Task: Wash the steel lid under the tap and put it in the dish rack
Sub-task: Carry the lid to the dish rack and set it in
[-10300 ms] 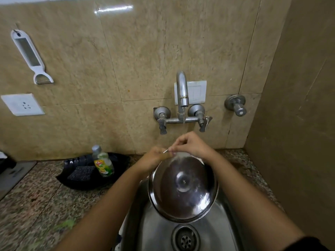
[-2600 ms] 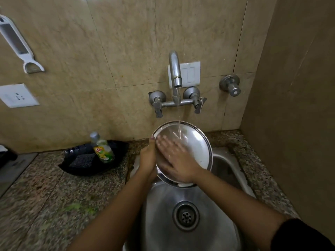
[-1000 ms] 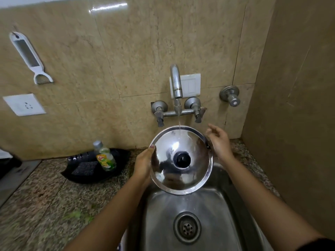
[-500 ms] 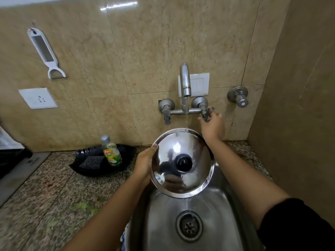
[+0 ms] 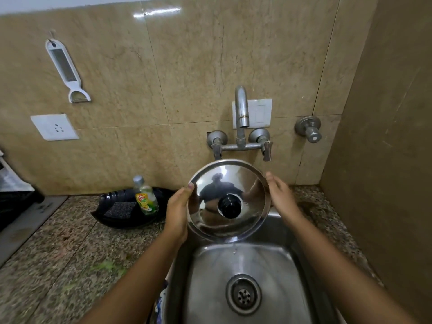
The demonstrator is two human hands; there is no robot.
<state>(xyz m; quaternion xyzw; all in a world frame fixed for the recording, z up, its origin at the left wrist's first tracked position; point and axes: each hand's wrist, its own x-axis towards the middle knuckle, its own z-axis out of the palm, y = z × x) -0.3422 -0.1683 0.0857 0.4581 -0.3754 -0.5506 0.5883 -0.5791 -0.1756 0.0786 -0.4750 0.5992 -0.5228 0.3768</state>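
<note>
Steel lid (image 5: 228, 199) held near upright at frame centre, over the sink (image 5: 264, 265), knob facing the camera. Left hand (image 5: 177, 211) grips its left rim; right hand (image 5: 279, 195) steadies the right rim, fingers loosely curled. Tilt likely lets drips fall into the basin. No water visible from tap (image 5: 242, 108). Dish rack not in view.

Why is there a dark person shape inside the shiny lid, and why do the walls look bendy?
Head view: the steel lid acts as a mirror, reflecting the person as a dark silhouette; the white streak on the wall tile is glare from a light; the wide-angle lens bends the wall edges.
</note>
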